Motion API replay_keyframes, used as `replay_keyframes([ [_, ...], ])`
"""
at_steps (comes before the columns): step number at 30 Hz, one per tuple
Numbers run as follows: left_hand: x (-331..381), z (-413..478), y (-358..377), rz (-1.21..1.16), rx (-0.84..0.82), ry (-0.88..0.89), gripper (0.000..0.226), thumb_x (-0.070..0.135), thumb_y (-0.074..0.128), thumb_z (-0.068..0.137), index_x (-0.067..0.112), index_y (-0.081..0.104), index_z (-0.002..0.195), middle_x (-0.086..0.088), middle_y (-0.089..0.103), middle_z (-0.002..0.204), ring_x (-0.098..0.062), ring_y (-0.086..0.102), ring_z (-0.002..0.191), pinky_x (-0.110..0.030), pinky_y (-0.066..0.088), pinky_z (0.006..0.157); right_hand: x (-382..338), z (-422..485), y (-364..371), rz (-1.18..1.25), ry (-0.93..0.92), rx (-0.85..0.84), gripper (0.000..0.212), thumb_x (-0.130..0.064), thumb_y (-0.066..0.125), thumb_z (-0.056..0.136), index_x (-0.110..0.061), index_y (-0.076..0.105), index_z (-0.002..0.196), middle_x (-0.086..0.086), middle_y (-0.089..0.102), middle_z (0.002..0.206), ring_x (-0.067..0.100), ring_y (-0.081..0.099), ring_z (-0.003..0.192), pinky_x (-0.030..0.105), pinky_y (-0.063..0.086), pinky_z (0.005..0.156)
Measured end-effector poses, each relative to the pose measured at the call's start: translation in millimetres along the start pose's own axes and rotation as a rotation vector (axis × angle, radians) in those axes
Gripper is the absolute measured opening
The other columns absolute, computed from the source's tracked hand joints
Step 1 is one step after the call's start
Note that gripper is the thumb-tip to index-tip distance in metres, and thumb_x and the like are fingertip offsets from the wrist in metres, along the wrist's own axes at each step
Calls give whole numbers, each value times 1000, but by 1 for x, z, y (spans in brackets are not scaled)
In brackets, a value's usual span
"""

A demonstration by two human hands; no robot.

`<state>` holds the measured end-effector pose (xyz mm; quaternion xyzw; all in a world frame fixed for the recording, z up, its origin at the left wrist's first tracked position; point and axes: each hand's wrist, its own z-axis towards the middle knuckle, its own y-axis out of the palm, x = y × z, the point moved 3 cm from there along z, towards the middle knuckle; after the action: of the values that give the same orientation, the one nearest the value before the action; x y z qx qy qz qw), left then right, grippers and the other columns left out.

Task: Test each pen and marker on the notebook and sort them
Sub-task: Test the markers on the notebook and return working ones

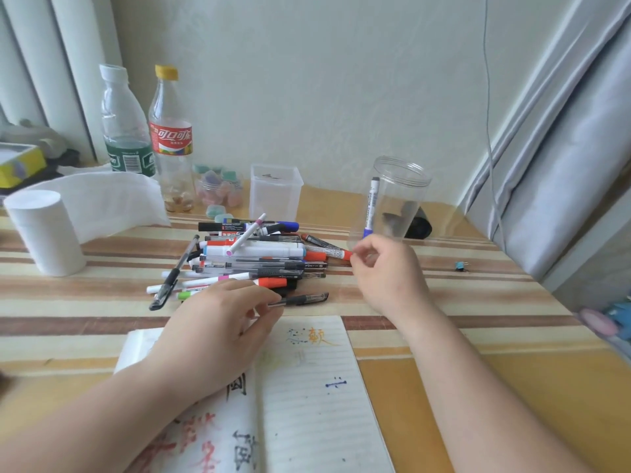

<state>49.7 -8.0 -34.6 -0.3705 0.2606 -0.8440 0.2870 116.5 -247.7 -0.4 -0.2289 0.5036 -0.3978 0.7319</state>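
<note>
Notebook (307, 404) lay open nearest, near centre, its pages carrying red, black, orange and blue test marks. Left hand (218, 322) sat over its far edge, thumb and fingers pinching the end of a black gel pen (302, 298) at the near side of the pile (252, 257). Right hand (387, 271) was just right of the pile, fingers loosely curled, tips at the cap end of an orange marker (327, 251). Couldn't tell if it gripped or only touched. Farther back, a blue marker (371, 206) stood inside the round clear jar (401, 186), as far as I could tell. Square clear tub (276, 192) was left of the jar.

Read: sorting barely begun, most of the pile untested. Step in hand looked like picking the next pen. Next move needs: pull the gel pen clear, uncap it, scribble on a bare patch of the right page, then pick jar or tub.
</note>
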Motion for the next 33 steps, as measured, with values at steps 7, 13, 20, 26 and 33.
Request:
replay_keyframes([
  [7, -2, -1, 0, -4, -22, -24, 30, 48, 52, 91, 30, 74, 98, 19, 64, 81, -5, 61, 76, -33, 54, 59, -13, -6, 18, -335, -243, -90, 11, -13, 64, 84, -22, 69, 87, -9, 66, 90, 19, 54, 98, 40, 50, 85],
  [13, -7, -2, -1, 3, -21, -60, 22, 38, 60, 90, 26, 75, 100, 17, 66, 81, -5, 62, 77, -34, 56, 66, -24, -21, 23, -278, -178, -194, 10, -27, 60, 88, -27, 51, 93, -11, 63, 89, 13, 56, 88, 20, 32, 70],
  [20, -8, -2, -3, 45, -7, -123, 21, 26, 57, 85, 24, 76, 94, 14, 67, 81, -6, 60, 76, -32, 55, 64, -18, -25, 28, -299, -211, -320, 17, -31, 69, 87, -28, 53, 92, -14, 63, 80, 9, 60, 84, 7, 33, 75],
  [26, -9, -2, -4, 27, -7, -151, 23, 26, 56, 86, 23, 76, 96, 13, 66, 80, -7, 62, 77, -34, 56, 66, -19, -24, 31, -211, -314, -494, 21, -17, 66, 89, -32, 72, 102, -14, 59, 94, 5, 50, 96, 26, 45, 90],
  [33, -3, -3, -5, 36, -32, -106, 21, 26, 59, 87, 23, 76, 98, 13, 68, 81, -6, 62, 77, -33, 56, 65, -24, -26, 32, -389, -341, -448, 14, -23, 58, 88, -29, 69, 95, -13, 51, 88, 7, 48, 96, 25, 33, 78],
])
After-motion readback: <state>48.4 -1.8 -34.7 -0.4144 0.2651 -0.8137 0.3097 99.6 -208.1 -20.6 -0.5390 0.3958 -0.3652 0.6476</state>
